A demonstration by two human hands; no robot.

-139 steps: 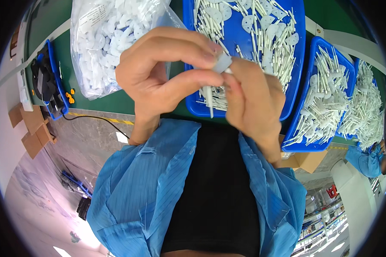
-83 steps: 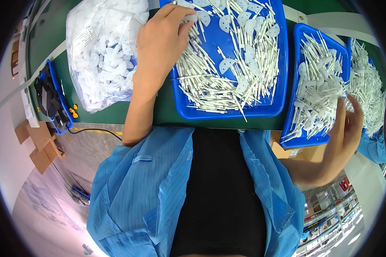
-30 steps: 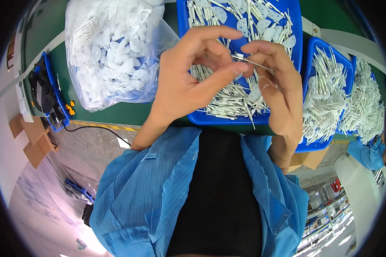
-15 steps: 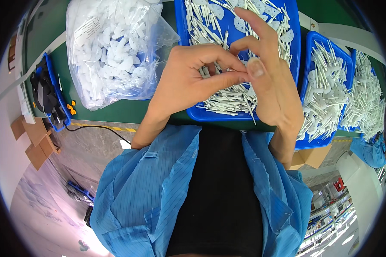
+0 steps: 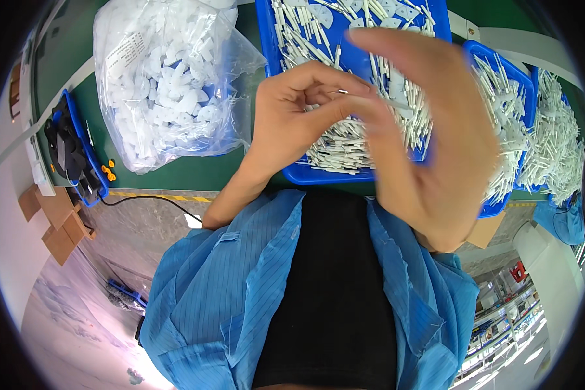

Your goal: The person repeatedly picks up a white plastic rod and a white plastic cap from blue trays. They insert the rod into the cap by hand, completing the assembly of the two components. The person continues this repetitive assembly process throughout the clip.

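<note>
My left hand (image 5: 287, 120) is above the front part of a large blue tray (image 5: 331, 177). Its thumb and forefinger pinch a thin white rod (image 5: 395, 104), whose small metal tip shows near the fingers; the far end is blurred. Close by on the right, my right hand (image 5: 445, 140) is smeared by motion. Its forefinger stretches out well apart from the thumb, with nothing visible between them, while the thumb reaches beside the left fingertips. Beneath both hands, the tray holds many white rods (image 5: 341, 156) and flat white fan-shaped pieces (image 5: 320, 15).
A clear plastic bag (image 5: 169, 97) of white pieces lies left of the tray. Farther left are a blue bin (image 5: 90, 146) with black items and several small yellow parts (image 5: 110, 171). Another blue tray (image 5: 494, 209) and a heap of white rods (image 5: 552, 143) are at right.
My right hand has moved toward me and to the right, its thumb and forefinger spreading wider. The left hand stays nearly in place, still pinching. The view has shifted slightly.
</note>
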